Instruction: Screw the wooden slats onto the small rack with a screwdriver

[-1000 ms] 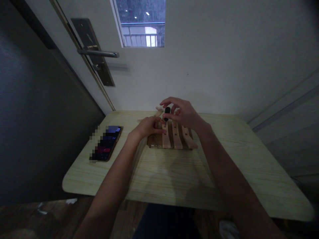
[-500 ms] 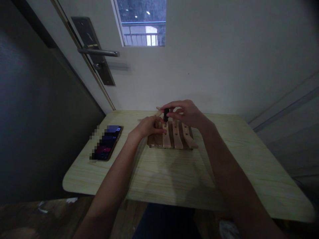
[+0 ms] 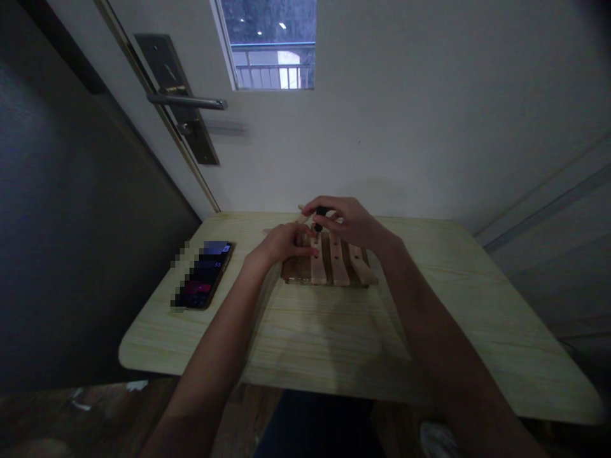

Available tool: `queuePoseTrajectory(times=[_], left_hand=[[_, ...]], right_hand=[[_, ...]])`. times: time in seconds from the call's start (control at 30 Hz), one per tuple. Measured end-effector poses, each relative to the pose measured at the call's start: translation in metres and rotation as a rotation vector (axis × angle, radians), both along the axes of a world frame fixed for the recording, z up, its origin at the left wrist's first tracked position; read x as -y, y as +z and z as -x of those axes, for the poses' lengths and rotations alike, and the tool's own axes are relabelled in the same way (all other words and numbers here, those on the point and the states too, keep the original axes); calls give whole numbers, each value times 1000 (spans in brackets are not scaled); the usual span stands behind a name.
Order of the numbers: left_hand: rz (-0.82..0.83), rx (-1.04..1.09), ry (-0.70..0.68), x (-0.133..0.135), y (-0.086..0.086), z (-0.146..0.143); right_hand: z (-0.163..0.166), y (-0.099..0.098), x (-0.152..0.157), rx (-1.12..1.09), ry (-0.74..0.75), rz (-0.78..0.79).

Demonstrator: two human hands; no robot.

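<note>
My right hand [image 3: 351, 219] is closed with its fingertips around the black handle of a short screwdriver [image 3: 321, 219], held upright. The screwdriver's lower end points at the top part of the leftmost pale wooden piece [image 3: 319, 270]. My left hand [image 3: 286, 242] grips that same piece from the left, thumb and finger on either side of its upper part. Two similar wooden pieces with holes, a middle one [image 3: 339, 270] and a bent right one [image 3: 361, 270], lie side by side on a brown board [image 3: 298, 272]. Whether a screw sits under the tip is too small to tell.
A phone [image 3: 210, 277] with its screen lit lies on the left of the pale wooden table [image 3: 286, 343]. Another pale wooden bit [image 3: 301, 208] shows behind my hands. A white door [image 3: 405, 127] with a metal handle [image 3: 191, 102] stands behind the table.
My right hand has lowered slightly and its fingers have shifted round the screwdriver handle, covering more of it. My left hand stays on the wooden piece.
</note>
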State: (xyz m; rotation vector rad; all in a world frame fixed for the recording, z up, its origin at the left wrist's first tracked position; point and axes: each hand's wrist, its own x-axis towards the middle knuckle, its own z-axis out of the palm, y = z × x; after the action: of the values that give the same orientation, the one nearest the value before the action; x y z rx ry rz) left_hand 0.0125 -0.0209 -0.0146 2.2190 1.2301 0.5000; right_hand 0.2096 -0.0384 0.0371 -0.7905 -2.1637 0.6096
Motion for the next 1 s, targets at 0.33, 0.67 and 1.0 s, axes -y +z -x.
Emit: queuePoseTrajectory(times=[0.33,0.67,1.0], left_hand=[[-4,-22,8,2,2,0],[7,-27,3,3,4,0],[30,-38,9,4,7,0]], right_hand=[[-5,-3,-2,17,42,21],[1,-3,-1,28,-92,-26],[-2,-3,-2,47,-81,-8]])
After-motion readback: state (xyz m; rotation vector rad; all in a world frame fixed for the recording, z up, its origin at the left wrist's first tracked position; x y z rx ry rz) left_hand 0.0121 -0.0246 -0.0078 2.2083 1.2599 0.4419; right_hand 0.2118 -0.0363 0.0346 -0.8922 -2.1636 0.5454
